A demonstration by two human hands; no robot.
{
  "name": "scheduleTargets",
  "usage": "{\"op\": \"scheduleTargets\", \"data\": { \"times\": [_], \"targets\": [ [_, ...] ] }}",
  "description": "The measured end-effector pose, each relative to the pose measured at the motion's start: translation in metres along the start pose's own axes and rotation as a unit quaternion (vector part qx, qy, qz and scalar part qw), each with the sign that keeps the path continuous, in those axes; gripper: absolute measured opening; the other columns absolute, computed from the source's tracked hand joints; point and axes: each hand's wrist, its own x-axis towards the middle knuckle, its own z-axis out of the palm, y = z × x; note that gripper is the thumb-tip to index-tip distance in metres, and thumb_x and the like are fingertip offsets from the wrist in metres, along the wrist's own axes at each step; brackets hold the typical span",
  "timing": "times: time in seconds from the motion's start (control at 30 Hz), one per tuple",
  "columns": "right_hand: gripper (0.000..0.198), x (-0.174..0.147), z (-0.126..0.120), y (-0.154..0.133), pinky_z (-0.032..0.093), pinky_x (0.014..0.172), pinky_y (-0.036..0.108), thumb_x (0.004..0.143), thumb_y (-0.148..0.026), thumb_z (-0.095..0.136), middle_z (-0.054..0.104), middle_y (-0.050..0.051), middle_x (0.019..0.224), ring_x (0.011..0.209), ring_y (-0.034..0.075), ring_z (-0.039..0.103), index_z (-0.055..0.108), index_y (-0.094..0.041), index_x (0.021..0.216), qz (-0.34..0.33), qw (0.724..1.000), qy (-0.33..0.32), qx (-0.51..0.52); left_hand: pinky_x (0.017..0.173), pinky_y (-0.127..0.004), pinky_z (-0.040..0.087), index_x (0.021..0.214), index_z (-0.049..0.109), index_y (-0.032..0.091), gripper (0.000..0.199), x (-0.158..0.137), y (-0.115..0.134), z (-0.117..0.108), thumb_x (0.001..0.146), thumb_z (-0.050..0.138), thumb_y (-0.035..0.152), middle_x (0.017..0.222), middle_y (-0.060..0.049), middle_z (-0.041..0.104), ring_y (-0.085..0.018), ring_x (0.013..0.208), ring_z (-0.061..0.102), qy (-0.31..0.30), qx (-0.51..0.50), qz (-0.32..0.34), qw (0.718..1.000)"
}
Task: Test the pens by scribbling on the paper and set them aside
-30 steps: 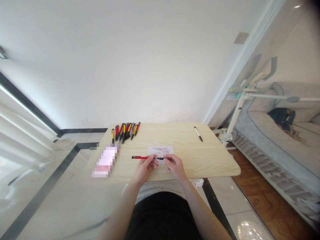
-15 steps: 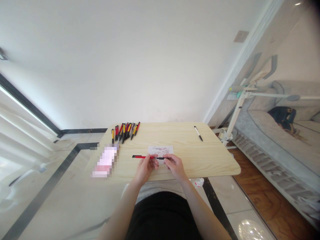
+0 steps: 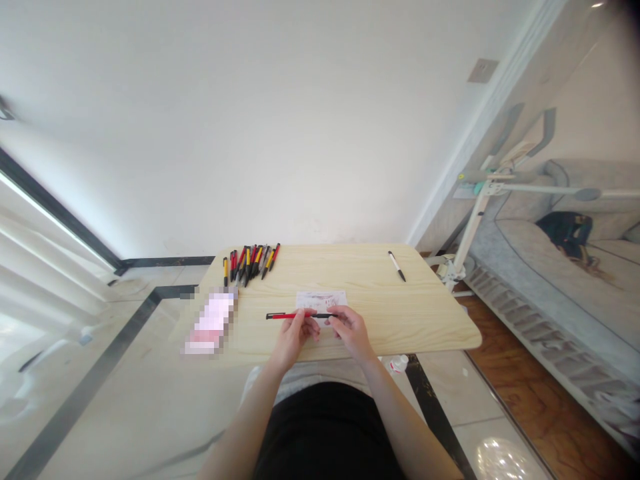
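A click pen with a red barrel (image 3: 278, 317) and a black front part (image 3: 325, 315) lies level between my two hands, just over the near part of the table. My left hand (image 3: 296, 333) pinches the red barrel between thumb and fingers. At the other end, my right hand (image 3: 350, 328) has its thumb and fingertips closed on the black front part. Beneath the pen is a small white paper (image 3: 320, 298) with reddish and dark scribbles, partly hidden by both hands.
Several red, yellow and black pens (image 3: 253, 262) lie bunched at the table's back left. A blurred-out phone-like rectangle (image 3: 213, 320) is near the left edge. One white-and-black pen (image 3: 397, 265) rests at the back right of the wooden table (image 3: 425, 313).
The black front part shows more between my right fingertips, and the pen has shifted slightly to the right. Both hands keep nearly the same place.
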Motion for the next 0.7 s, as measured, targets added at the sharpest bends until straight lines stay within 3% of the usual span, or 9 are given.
{"op": "scheduleTargets", "data": {
  "times": [0.37, 0.7],
  "targets": [
    [0.02, -0.001, 0.0007, -0.0012, 0.041, 0.041, 0.02, 0.072, -0.027, 0.059, 0.064, 0.005, 0.076, 0.059, 0.013, 0.057, 0.056, -0.017, 0.089, -0.003, 1.0, -0.012, 0.013, 0.053, -0.026, 0.038, 0.09, 0.056, 0.013, 0.031, 0.0005, -0.003, -0.0026, 0.081, 0.044, 0.039, 0.061, -0.003, 0.059, -0.012, 0.051, 0.053, -0.01, -0.002, 0.007, 1.0],
    [0.018, -0.0009, 0.0007, -0.0027, 0.043, 0.042, 0.021, 0.072, -0.028, 0.058, 0.065, 0.004, 0.073, 0.048, 0.01, 0.053, 0.055, -0.017, 0.086, -0.003, 1.0, -0.015, 0.006, 0.053, -0.026, 0.039, 0.091, 0.055, 0.012, 0.033, 0.0013, -0.0041, -0.0038, 0.08, 0.045, 0.041, 0.061, -0.003, 0.059, -0.012, 0.049, 0.053, -0.011, 0.014, 0.01, 1.0]
  ]
}}
